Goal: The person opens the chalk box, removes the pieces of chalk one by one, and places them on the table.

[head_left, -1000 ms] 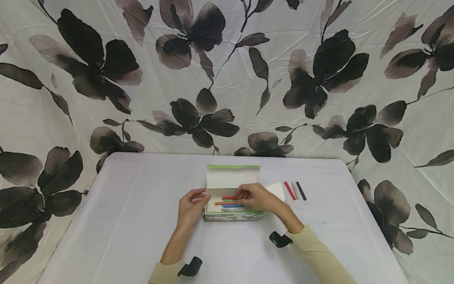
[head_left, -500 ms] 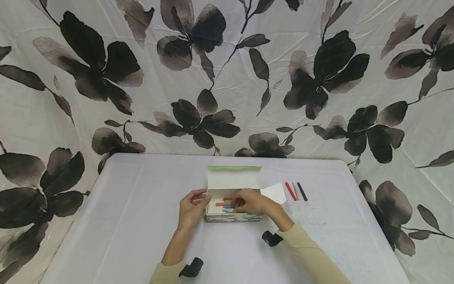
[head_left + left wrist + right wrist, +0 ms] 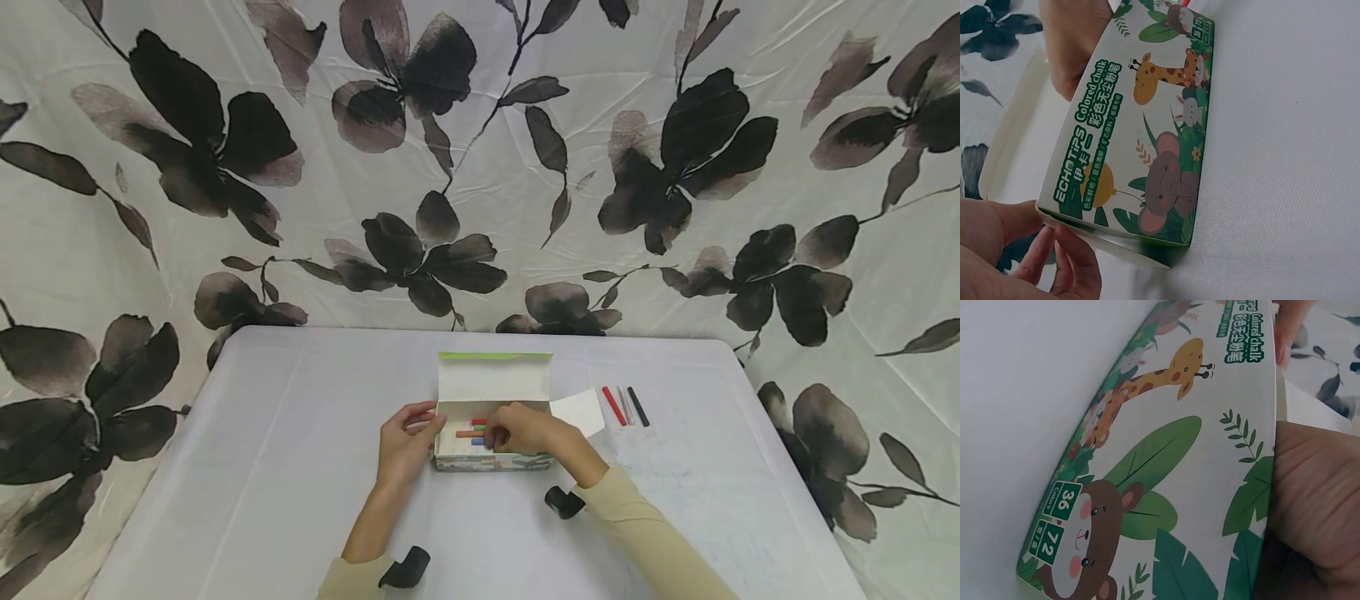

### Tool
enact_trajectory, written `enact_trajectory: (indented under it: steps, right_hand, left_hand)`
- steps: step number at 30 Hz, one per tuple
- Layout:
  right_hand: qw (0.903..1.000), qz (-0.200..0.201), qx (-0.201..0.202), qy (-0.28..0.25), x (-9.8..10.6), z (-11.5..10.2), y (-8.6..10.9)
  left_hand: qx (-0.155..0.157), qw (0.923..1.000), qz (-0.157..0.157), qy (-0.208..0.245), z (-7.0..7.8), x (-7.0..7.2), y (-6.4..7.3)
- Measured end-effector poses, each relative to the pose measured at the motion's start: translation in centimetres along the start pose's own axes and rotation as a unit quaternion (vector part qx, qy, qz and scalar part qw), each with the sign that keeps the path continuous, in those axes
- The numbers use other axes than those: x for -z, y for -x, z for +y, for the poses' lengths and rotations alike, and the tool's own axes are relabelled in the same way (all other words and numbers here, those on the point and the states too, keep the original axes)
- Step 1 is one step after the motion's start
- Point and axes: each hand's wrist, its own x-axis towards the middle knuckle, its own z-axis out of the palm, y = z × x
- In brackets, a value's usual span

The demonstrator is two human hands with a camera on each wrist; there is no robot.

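Note:
A chalk box [image 3: 491,463] printed with cartoon animals and "Colored chalk" [image 3: 1096,87] lies on the table, its lid [image 3: 494,379] raised at the back. Inside, an orange chalk stick [image 3: 468,434] lies among red, green and blue ones. My left hand [image 3: 405,442] pinches the box's left end, thumb at the corner and fingers behind the side flap, as the left wrist view shows. The right hand [image 3: 525,427] reaches into the box over the sticks with bent fingers. Its fingertips are hidden behind the front wall in the right wrist view, so I cannot tell whether they hold chalk.
To the right of the box, a red stick [image 3: 613,406], a pale stick [image 3: 626,406] and a black stick [image 3: 638,406] lie on the white table [image 3: 300,483]. The right side flap [image 3: 579,412] sticks out towards them. Floral cloth [image 3: 480,167] hangs behind the table.
My right hand has moved left and slightly lower inside the box, covering more of the chalk sticks. The left hand keeps its hold on the box's left end.

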Motion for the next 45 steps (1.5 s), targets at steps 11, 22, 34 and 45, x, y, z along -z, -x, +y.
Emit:
enact_trajectory:
  steps: [11,22,34,45]
  right_hand:
    - [0.9991,-0.012,0.007,0.040,0.0,0.2,-0.1]
    - [0.9982,0.018,0.052,0.024,1.2,1.1,1.3]
    - [0.9948,0.079,0.063,0.010,3.9,1.6,3.6]
    - [0.9862,0.138,0.077,-0.048,5.9,3.0,5.6]
  left_hand:
    - [-0.001,1.0000,-0.001,-0.001,0.0,-0.1,0.1]
    - [-0.002,1.0000,-0.005,0.003,0.2,0.0,0.1]
    - [0.002,1.0000,-0.005,0.000,0.3,0.0,0.1]
    - [-0.001,1.0000,-0.007,0.003,0.2,0.0,-0.1]
